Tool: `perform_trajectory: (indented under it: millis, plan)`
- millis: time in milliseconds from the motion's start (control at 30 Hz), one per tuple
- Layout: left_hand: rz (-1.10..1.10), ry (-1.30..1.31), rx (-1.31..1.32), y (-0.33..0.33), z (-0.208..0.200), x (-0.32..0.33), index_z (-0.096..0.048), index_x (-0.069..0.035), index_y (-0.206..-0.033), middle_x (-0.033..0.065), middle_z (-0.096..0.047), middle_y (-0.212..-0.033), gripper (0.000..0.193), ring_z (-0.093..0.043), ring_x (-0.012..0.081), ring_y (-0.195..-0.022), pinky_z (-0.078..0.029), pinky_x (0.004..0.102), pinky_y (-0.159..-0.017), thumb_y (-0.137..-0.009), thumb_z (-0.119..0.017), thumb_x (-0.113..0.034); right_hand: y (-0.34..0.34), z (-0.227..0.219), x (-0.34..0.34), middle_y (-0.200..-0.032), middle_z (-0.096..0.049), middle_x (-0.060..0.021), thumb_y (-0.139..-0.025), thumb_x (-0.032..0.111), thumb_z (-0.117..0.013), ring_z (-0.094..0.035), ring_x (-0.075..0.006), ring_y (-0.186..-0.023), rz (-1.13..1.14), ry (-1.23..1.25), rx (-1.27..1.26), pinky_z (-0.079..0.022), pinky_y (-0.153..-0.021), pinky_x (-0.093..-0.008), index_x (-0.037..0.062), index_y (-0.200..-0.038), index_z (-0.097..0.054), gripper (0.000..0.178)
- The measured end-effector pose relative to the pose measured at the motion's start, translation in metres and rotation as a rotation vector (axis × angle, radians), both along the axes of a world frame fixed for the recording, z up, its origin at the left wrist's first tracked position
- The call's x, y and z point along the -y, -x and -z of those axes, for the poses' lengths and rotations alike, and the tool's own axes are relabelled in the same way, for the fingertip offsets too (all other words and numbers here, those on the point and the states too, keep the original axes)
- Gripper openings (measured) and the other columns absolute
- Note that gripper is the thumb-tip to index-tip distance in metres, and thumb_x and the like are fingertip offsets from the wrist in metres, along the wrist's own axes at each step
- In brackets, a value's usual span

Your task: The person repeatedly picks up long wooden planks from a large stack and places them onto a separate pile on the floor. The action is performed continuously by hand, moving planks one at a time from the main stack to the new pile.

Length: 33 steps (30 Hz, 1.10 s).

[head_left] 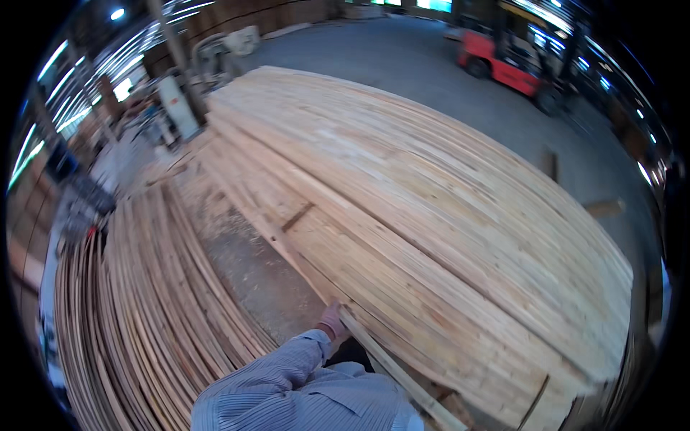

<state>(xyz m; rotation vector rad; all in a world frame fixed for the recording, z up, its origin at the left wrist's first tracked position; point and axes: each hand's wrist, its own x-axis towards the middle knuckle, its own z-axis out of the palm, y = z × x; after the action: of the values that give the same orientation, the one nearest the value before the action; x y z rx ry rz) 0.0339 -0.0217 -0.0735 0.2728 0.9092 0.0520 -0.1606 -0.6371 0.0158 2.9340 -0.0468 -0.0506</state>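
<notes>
In a striped sleeve, my left hand (334, 321) reaches to the near edge of a wide lumber stack. It is closed around a long, narrow wooden board (392, 364) that runs along this edge. Part of the fingers is hidden behind the wood. Beside the board lies the lower layer of the stack (402, 287), made of pale planks laid lengthwise. A higher layer of planks (431, 194) rises behind it. My right hand is out of view.
Long thin strips of wood (165, 280) lie piled on the left. Sawdust and shavings (244, 251) cover the floor between the piles. A red forklift (503, 65) stands at the far right. Machinery (223, 50) and a pale cabinet (177, 108) are at the far left.
</notes>
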Motion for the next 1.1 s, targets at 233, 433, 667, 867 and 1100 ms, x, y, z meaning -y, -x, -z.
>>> perform_trajectory:
  millis: [233, 433, 667, 867, 1100]
  plan:
    - [-0.052, -0.027, 0.014, 0.035, 0.025, 0.017, -0.058, -0.011, -0.093, 0.0089, -0.062, -0.080, 0.032, -0.063, 0.0298, -0.072, -0.056, 0.0504, -0.068, -0.096, -0.063, -0.043, -0.027, 0.008, 0.007, -0.101, -0.070, -0.0160, -0.091, 0.035, -0.056, -0.068, -0.0342, -0.094, -0.049, 0.082, -0.462, -0.054, -0.083, -0.0483, 0.0100, -0.104, -0.071, 0.032]
    - [-0.097, 0.007, 0.059, 0.046, 0.018, 0.015, -0.059, -0.011, -0.094, 0.0086, -0.062, -0.080, 0.034, -0.064, 0.0307, -0.074, -0.056, 0.0519, -0.069, -0.094, -0.064, -0.044, -0.083, -0.003, -0.105, -0.098, -0.070, -0.0160, -0.090, 0.036, -0.057, -0.068, -0.0343, -0.092, -0.176, -0.235, -0.396, -0.055, -0.082, -0.0483, 0.0098, -0.103, -0.071, 0.032]
    - [-0.171, -0.002, 0.107, 0.064, -0.013, -0.023, -0.061, -0.008, -0.093, 0.0094, -0.061, -0.076, 0.037, -0.062, 0.0339, -0.071, -0.053, 0.0537, -0.071, -0.091, -0.064, -0.045, -0.119, 0.000, -0.222, -0.096, -0.070, -0.0161, -0.089, 0.037, -0.057, -0.069, -0.0345, -0.090, -0.328, -0.471, -0.393, -0.055, -0.080, -0.0484, 0.0096, -0.102, -0.070, 0.033]
    - [-0.235, -0.105, 0.130, 0.073, -0.011, -0.055, -0.060, -0.007, -0.096, 0.0111, -0.062, -0.080, 0.037, -0.061, 0.0354, -0.073, -0.052, 0.0550, -0.071, -0.092, -0.060, -0.043, -0.112, 0.004, -0.216, -0.094, -0.070, -0.0161, -0.089, 0.038, -0.058, -0.069, -0.0347, -0.088, -0.343, -0.488, -0.435, -0.055, -0.079, -0.0484, 0.0095, -0.102, -0.070, 0.033]
    - [-0.222, -0.064, 0.047, 0.069, 0.004, -0.115, -0.059, -0.007, -0.098, 0.0137, -0.065, -0.085, 0.036, -0.064, 0.0364, -0.080, -0.053, 0.0590, -0.081, -0.094, -0.057, -0.043, -0.080, 0.006, -0.114, -0.092, -0.070, -0.0161, -0.088, 0.039, -0.058, -0.070, -0.0349, -0.086, -0.141, -0.450, -0.548, -0.056, -0.077, -0.0485, 0.0093, -0.101, -0.070, 0.034]
